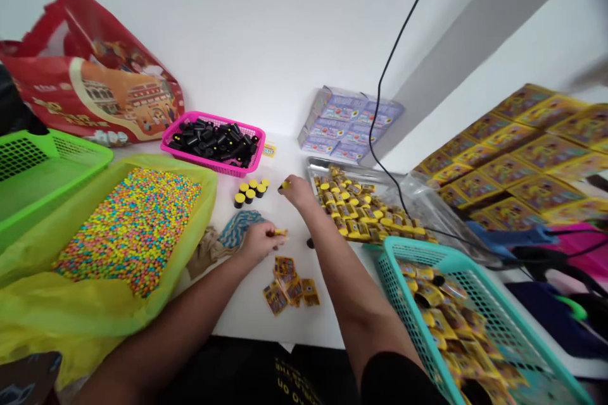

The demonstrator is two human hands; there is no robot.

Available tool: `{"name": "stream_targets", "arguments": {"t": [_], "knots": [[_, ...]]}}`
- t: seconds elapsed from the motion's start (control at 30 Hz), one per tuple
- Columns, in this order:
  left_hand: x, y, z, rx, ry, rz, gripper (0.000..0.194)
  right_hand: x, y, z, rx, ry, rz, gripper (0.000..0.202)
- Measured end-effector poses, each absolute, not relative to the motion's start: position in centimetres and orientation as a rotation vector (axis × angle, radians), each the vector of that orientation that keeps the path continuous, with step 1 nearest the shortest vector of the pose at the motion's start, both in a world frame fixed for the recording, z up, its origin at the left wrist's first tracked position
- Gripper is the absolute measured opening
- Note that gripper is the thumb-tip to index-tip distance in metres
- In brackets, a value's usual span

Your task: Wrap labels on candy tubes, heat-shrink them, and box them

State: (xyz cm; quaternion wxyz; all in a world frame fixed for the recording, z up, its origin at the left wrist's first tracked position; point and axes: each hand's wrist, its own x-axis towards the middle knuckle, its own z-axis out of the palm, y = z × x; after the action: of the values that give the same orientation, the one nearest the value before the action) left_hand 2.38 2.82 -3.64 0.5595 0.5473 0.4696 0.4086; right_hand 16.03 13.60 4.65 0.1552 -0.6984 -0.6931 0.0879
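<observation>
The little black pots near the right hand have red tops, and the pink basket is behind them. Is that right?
Not quite: the head view shows yellow tops. The little black pots are near the right hand, with the pink basket behind them.

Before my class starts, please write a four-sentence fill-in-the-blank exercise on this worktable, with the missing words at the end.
1. The pieces in the pink basket are mostly coloured ____.
2. The small pellets lie in plastic coloured ____.
3. The loose cards lie between the left forearm and the ____ forearm.
4. Just left of the right hand stand ____ yellow-topped cylinders.

Missing words: black; yellow; right; six.
</observation>
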Motion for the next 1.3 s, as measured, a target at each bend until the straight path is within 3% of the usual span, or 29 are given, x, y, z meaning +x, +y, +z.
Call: {"name": "stream_targets", "arguments": {"t": [0.17, 0.23, 0.67, 0.87, 1.1, 1.3], "knots": [[2.7, 2.2, -3.6, 1.408, 1.085, 1.015, 0.027, 19.4, 5.7, 3.9, -1.463, -1.491, 1.078, 0.033], [2.7, 1.9, -3.5, 1.416, 1.055, 0.971, 0.028, 20.0, 2.6, 3.2, -1.340, -1.421, 1.235, 0.034], [2.2, 0.0, 0.0, 1.170, 0.877, 0.799, 0.037, 18.1, -3.8, 2.3, -1.360, -1.361, 1.157, 0.039], [2.4, 1.2, -0.7, 1.039, 0.923, 0.752, 0.045, 18.9, -5.0, 2.0, -1.454, -1.104, 1.313, 0.046], [1.7, 1.2, -0.1, 1.196, 0.937, 0.518, 0.050, 19.2, -6.1, 1.8, -1.422, -1.122, 1.239, 0.048], [1.7, 1.3, 0.6, 1.391, 0.906, 0.579, 0.049, 19.3, -6.1, 1.5, -1.390, -1.145, 1.257, 0.045]]}}
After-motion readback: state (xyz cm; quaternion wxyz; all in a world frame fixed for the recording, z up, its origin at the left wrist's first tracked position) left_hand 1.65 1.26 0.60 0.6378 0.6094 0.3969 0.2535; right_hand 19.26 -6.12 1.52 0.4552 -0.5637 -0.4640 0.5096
